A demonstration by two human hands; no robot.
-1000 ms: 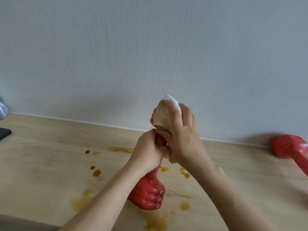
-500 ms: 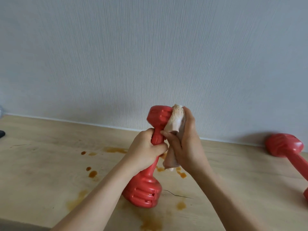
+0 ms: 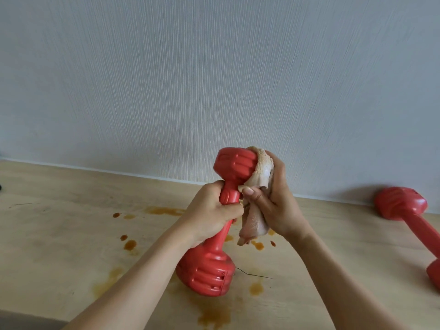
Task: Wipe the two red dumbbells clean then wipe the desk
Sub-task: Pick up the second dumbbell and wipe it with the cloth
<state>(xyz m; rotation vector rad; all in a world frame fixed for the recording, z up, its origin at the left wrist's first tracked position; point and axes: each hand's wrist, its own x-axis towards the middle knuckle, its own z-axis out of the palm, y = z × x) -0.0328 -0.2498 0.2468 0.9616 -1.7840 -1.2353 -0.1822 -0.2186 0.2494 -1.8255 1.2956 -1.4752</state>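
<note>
1. Head view: brown stains (image 3: 129, 244) mark the desk (image 3: 47, 234) (not yet wiped).
2. Left hand (image 3: 209, 214) grips the held dumbbell (image 3: 225, 222) by its shaft, long axis near upright.
3. Right hand (image 3: 277, 201) presses a cloth (image 3: 258, 186) on its top head.
4. Second dumbbell (image 3: 409, 213) lies far right, nearer the right hand.

Left hand (image 3: 209, 210): bare, no glove, no ring or watch showing.
Right hand (image 3: 276, 203): bare, thumbnail short and unpainted.
Forearms: bare to the frame edge at 6 o'clock, no sleeves in view.
</note>
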